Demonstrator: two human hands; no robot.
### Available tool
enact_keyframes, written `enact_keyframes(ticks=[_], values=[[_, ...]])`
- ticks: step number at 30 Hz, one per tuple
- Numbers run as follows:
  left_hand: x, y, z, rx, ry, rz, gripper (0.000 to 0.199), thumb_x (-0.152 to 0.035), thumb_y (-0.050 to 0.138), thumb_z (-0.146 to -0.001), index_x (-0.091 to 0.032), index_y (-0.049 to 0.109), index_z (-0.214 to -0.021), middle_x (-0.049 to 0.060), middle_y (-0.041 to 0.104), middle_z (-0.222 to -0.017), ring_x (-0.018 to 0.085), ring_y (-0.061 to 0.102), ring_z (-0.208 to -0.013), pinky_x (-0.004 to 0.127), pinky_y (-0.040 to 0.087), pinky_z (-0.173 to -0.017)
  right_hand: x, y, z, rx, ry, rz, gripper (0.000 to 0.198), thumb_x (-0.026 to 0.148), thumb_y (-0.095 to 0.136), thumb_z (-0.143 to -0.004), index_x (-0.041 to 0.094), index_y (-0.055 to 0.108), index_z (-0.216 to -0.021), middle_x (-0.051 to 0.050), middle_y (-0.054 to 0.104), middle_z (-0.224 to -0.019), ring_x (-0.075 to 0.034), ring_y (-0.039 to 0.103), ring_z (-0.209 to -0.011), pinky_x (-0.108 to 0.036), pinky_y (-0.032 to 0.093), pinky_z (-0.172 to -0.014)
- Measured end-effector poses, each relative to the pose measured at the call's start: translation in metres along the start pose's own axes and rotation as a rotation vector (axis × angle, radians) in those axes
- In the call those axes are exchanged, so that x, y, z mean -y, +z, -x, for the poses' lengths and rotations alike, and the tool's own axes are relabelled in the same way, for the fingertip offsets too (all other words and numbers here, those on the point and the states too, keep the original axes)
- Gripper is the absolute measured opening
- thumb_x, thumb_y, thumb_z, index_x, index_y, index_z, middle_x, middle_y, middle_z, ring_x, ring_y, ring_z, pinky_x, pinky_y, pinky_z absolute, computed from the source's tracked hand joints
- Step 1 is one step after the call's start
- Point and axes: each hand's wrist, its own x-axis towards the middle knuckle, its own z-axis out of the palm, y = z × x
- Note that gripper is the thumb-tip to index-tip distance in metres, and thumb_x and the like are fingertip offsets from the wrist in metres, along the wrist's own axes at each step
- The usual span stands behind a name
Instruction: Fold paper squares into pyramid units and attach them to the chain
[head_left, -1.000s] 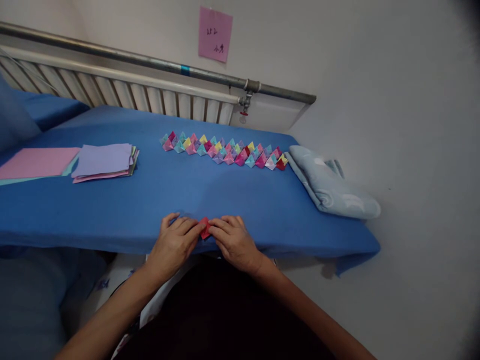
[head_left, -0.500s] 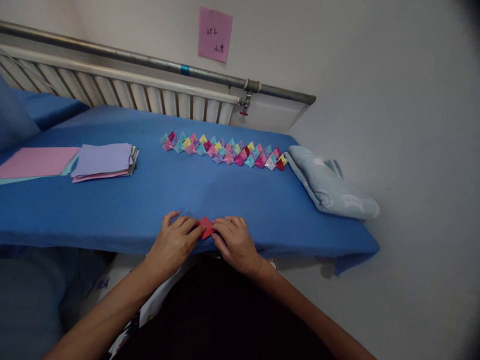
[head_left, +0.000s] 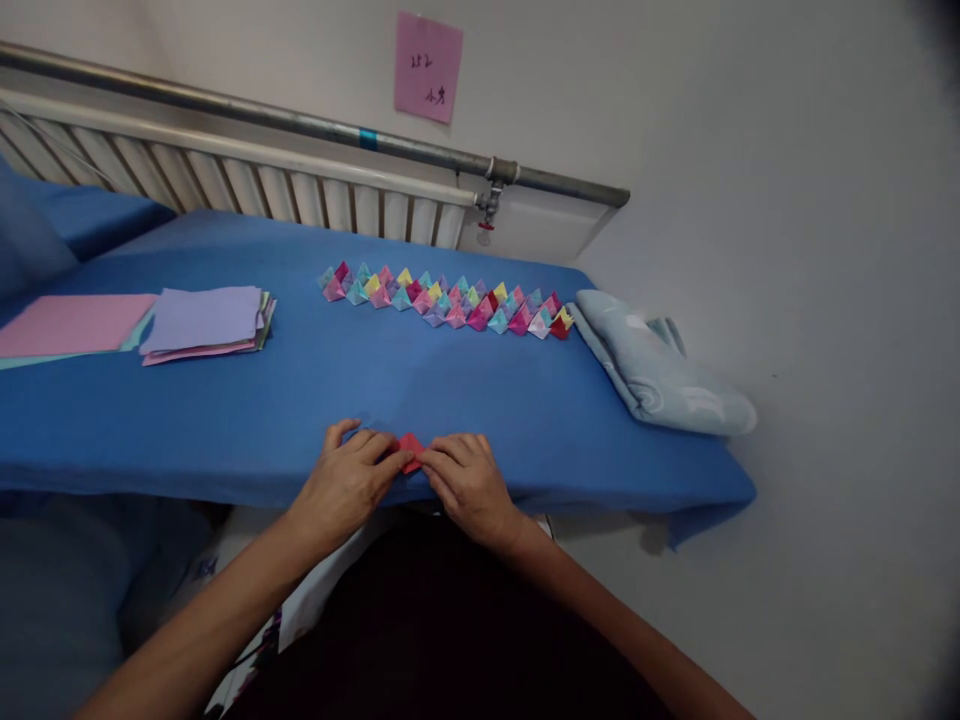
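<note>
A small folded piece of red paper lies near the front edge of the blue-covered table, between my two hands. My left hand grips its left side with thumb and index finger, the other fingers bent over the cloth. From the right, my right hand pinches the paper's right edge, fingertips close to the left thumb. Fingers cover parts of the paper, so its full shape is hidden. Farther back stand rows of small folded paper pieces in pink, blue, yellow, purple and red.
To the left lie a stack of coloured paper and pink sheets. A folded light-blue blanket rests at the right end. Behind the table are a white radiator and a metal pipe; a pink note hangs above.
My right fingertips have shifted slightly left over the red paper, nearer to the left thumb, and less of the paper shows. My left hand has barely moved.
</note>
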Motion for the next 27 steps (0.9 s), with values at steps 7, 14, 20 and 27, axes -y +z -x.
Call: enact_keyframes(ticks=[7,14,20,27], values=[[0.001,0.002,-0.001,0.036,-0.097,0.069,0.02,-0.018,0.051,-0.09,-0.025,0.066,-0.102,0.004,0.067,-0.1,0.02,0.057,-0.087,0.043,0.033,-0.088,0.004,0.005,0.001,-0.029,0.088,0.008,0.015,0.022,0.049,-0.094,0.018,0.064,-0.094,-0.006,0.067,-0.096,-0.02,0.053,-0.089,-0.036,0.038,-0.082],[0.002,0.003,-0.002,0.084,-0.205,0.18,0.02,-0.025,0.05,-0.092,-0.025,0.064,-0.107,0.004,0.067,-0.104,0.021,0.058,-0.095,0.041,0.032,-0.088,0.009,0.004,-0.004,-0.049,0.204,-0.054,0.01,0.022,0.053,-0.091,0.02,0.063,-0.089,-0.005,0.067,-0.101,-0.02,0.054,-0.092,-0.036,0.037,-0.083],[-0.002,0.0,0.001,0.105,-0.279,0.22,0.012,-0.025,0.051,-0.091,-0.021,0.061,-0.096,0.002,0.068,-0.103,0.02,0.06,-0.097,0.044,0.026,-0.098,0.009,0.002,-0.007,-0.031,0.253,-0.104,0.007,0.019,0.056,-0.089,0.021,0.062,-0.086,-0.003,0.067,-0.097,-0.019,0.054,-0.091,-0.034,0.036,-0.082],[0.002,0.001,-0.005,0.115,-0.305,0.217,0.015,-0.024,0.048,-0.092,-0.02,0.062,-0.09,0.002,0.069,-0.097,0.021,0.059,-0.094,0.042,0.03,-0.092,0.011,0.003,-0.009,-0.015,0.294,-0.107,0.006,0.022,0.057,-0.088,0.021,0.061,-0.083,-0.004,0.067,-0.095,-0.02,0.054,-0.09,-0.034,0.035,-0.08]])
